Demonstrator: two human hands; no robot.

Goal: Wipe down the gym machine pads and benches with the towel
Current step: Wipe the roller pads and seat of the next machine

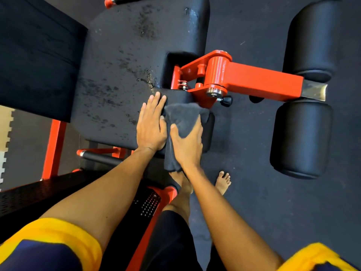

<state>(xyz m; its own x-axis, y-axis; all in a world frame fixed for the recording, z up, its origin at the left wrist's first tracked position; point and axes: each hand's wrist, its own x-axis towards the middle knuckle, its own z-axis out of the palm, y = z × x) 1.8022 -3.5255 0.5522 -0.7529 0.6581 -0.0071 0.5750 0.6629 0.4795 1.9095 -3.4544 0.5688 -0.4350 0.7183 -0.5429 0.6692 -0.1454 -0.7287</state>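
Both hands work at the near front corner of the seat pad (121, 71), seen from the head camera looking straight down. The left hand (151, 127) lies flat on the pad with its fingers straight and close together, palm down, holding nothing. Just beside it, the right hand (187, 145) holds the grey towel (182, 116), thumb spread to one side and fingers bent over the cloth on the other, pressing it against the pad's front edge. The towel bunches up above the knuckles, near the black knob (226, 99), and a loose end hangs below the wrist. Dark wet speckles and small droplets cover much of the seat pad's surface. From a notch in the pad's front, an orange pivot arm (259, 81) runs out to the right, with two black roller pads (310, 40) mounted at its far end, one on each side. A back pad (35, 55) sits to the left of the seat. Below the seat, a black handle (99, 157) with an orange tip sticks out. Bare feet (223, 181) stand on the dark rubber floor (254, 202).
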